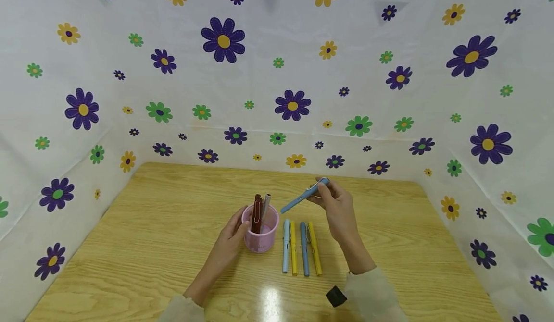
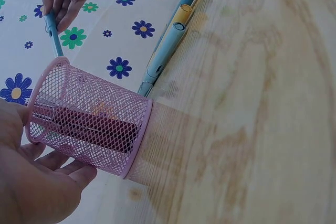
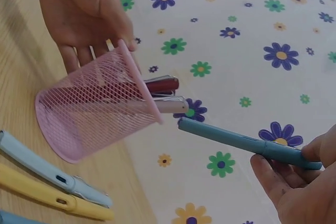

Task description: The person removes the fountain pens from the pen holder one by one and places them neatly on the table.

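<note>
My left hand (image 1: 228, 239) holds a pink mesh pen cup (image 1: 259, 243) upright on the table, thumb at its rim and fingers along its side. Dark red pens (image 1: 257, 216) and a silver-grey pen (image 1: 266, 207) stand inside, their clips and tops above the rim. To the right, my right hand (image 1: 339, 210) pinches a blue pen (image 3: 226, 136) near one end. That pen slants in the air, its free end down toward the cup and just outside the mouth.
Right of the cup, a light blue pen (image 1: 285, 252), a yellow pen (image 1: 294, 250), a blue pen (image 1: 305, 252) and another yellow pen (image 1: 316, 254) lie side by side. A black square (image 1: 336, 296) is near the right sleeve. Flower-patterned sheeting (image 1: 259, 86) encloses the wooden table (image 1: 173, 202).
</note>
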Available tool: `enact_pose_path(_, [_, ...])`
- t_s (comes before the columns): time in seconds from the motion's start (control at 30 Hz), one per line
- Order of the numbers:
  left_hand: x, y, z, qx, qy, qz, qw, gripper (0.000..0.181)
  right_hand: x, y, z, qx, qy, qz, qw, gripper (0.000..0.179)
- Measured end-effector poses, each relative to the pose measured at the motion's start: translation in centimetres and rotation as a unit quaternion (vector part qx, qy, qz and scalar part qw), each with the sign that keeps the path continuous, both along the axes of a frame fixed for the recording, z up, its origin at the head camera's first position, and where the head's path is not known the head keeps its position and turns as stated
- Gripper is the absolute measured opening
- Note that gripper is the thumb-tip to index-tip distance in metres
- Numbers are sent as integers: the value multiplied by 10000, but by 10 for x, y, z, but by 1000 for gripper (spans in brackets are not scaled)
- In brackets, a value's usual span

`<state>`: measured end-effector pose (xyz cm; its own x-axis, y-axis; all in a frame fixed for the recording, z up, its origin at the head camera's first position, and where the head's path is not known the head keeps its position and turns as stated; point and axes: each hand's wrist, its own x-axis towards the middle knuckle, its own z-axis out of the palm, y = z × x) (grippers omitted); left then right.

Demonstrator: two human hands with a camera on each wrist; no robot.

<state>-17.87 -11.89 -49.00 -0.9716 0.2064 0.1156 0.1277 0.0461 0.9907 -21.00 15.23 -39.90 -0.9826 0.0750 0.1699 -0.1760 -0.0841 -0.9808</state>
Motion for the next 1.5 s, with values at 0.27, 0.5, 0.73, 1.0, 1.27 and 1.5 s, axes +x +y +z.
enact_pose_path(0.27, [0, 0, 0, -12, -16, 16, 10000, 54, 1, 22, 9, 70, 20, -94, 9999, 33])
enact_pose_path(0.5, [0, 0, 0, -72, -29, 38, 10000, 56, 5, 38, 16, 125, -38, -202, 9997, 35])
enact_pose_path(0.73, [0, 0, 0, -117, -102, 68, 9999, 56, 10, 54, 21, 82, -21, -272, 9996, 33])
enact_pose_path(1.0, [-1, 0, 0, -135, 58, 47, 9999, 55, 15, 68, 24, 102, -22, -403, 9991, 33])
enact_pose_path(1.27, [0, 0, -1, -121, -33, 66, 9999, 56, 18, 82, 22, 82, -13, -459, 9989, 29])
enact_pose_path(1.5, [0, 1, 0, -64, -17, 57, 10000, 56, 20, 92, 20, 74, -40, -461, 9989, 31])
